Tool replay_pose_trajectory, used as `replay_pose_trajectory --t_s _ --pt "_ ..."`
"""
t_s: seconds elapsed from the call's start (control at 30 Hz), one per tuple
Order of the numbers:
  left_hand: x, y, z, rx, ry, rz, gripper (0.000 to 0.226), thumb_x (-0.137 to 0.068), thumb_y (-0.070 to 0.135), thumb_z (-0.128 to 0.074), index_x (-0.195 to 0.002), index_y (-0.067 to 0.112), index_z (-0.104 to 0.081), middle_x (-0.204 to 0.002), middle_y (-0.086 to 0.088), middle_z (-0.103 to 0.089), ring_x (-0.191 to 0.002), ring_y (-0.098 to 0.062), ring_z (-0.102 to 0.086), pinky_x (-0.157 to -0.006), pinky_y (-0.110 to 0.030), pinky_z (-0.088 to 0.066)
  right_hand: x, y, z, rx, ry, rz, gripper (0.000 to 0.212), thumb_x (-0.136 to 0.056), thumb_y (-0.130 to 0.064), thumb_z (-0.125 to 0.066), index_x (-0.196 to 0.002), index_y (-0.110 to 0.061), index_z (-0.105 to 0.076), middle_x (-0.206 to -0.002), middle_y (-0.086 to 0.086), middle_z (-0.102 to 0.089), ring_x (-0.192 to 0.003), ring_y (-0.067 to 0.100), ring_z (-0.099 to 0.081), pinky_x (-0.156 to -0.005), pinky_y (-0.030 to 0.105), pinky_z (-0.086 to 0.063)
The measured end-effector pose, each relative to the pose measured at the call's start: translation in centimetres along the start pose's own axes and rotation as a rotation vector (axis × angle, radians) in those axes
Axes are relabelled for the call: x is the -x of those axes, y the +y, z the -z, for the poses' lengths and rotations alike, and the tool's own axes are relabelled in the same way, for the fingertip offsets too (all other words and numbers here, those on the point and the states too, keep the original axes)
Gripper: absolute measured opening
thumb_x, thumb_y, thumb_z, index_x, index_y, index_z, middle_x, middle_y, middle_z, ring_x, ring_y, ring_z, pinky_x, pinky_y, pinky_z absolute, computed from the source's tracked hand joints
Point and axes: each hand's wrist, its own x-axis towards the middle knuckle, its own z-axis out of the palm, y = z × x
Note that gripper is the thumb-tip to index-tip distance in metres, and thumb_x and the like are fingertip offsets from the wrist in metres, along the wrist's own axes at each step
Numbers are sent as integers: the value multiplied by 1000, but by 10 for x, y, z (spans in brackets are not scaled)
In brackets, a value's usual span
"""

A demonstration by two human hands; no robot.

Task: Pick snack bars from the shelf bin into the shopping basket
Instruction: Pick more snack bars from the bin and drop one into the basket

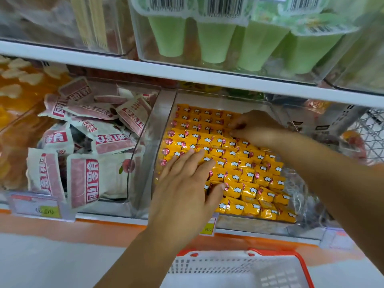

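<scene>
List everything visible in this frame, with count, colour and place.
Yellow-wrapped snack bars: many, in rows, yellow with red ends, in the centre bin on the lower shelf.
Clear plastic bin: one, transparent, holds the bars.
White-and-pink snack packets: a loose pile, in the neighbouring bin on the left.
Green sealed cups: at least four, pale green, in an upper shelf bin.
White plastic shopping basket: one, red rim, at the bottom, below the shelf.
Yellow price tags: two, on the shelf's front edge.
Left hand: flat on the front bars.
Right hand: fingertips pinching bars in the back rows.
</scene>
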Motion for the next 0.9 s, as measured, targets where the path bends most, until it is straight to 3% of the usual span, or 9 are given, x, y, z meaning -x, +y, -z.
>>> replay_pose_trajectory --t_s 0.03,0.13,0.17,0.3,0.4,0.5,0.63,0.8,0.9 --pt "0 0 0 -2 -1 0 53 -93 58 -37 -132 29 -59 -147 5 -51 -140 -17 -41 -115 -31 -9 -2 -1 2 44 -49 23 30 -96 -25 -62 -124 -17 -66 -131 1 -62 -81 4 -54 -74 12 -38" --pt "1 0 0 -2 4 -3 53 -94 58 -36 -132 30 -59 -148 6 -49 -141 -16 -39 -115 -29 -7 -6 -4 9 94 -105 87 29 -99 -21 -56 -126 -21 -66 -135 -2 -60 -115 13 -56 -91 17 -31" --pt "1 0 0 -1 3 -3 53 -94 58 -36 -132 30 -58 -148 6 -49 -140 -16 -39 -115 -29 -6 -6 -2 12 76 -76 100 28 -99 -19 -55 -124 -21 -66 -133 -3 -61 -118 13 -55 -93 18 -31" --pt "1 0 0 6 6 -3 53 -94 58 -35 -132 30 -59 -147 5 -50 -139 -17 -41 -115 -29 -8 1 19 28 57 63 75 18 -96 -15 -59 -109 -18 -71 -112 -2 -65 -100 11 -57 -86 24 -39" --pt "2 0 1 20 6 -6 53 -94 57 -35 -130 29 -60 -146 4 -52 -138 -18 -43 -115 -30 -9 1 31 24 295 -42 69 16 -94 -27 -61 -103 -20 -73 -107 -1 -68 -107 20 -58 -95 32 -44" --pt "3 1 2 35 15 -10 54 -94 58 -34 -132 29 -60 -146 4 -51 -139 -19 -43 -115 -29 -9 -6 36 11 383 7 32 20 -94 -35 -56 -107 -30 -70 -110 4 -65 -107 25 -56 -96 43 -48" --pt "8 1 4 74 29 2 59 -91 62 -29 -137 35 -53 -152 10 -42 -144 -12 -30 -114 -29 -8 -5 35 9 335 73 22 14 -95 -28 -60 -101 -23 -71 -108 2 -65 -100 22 -58 -90 36 -47" --pt "17 3 12 175 16 11 61 -90 65 -31 -143 38 -45 -156 16 -32 -147 -6 -16 -113 -23 -3 52 24 9 87 410 151 12 -96 -19 -58 -101 -16 -69 -103 2 -62 -84 19 -58 -72 30 -44" --pt "22 11 21 268 30 38 54 -95 53 -46 -146 38 -39 -154 21 -29 -143 2 -15 -112 -19 -7 105 17 4 -110 601 210 12 -94 -16 -62 -102 -15 -71 -100 -5 -64 -88 15 -62 -76 28 -48"
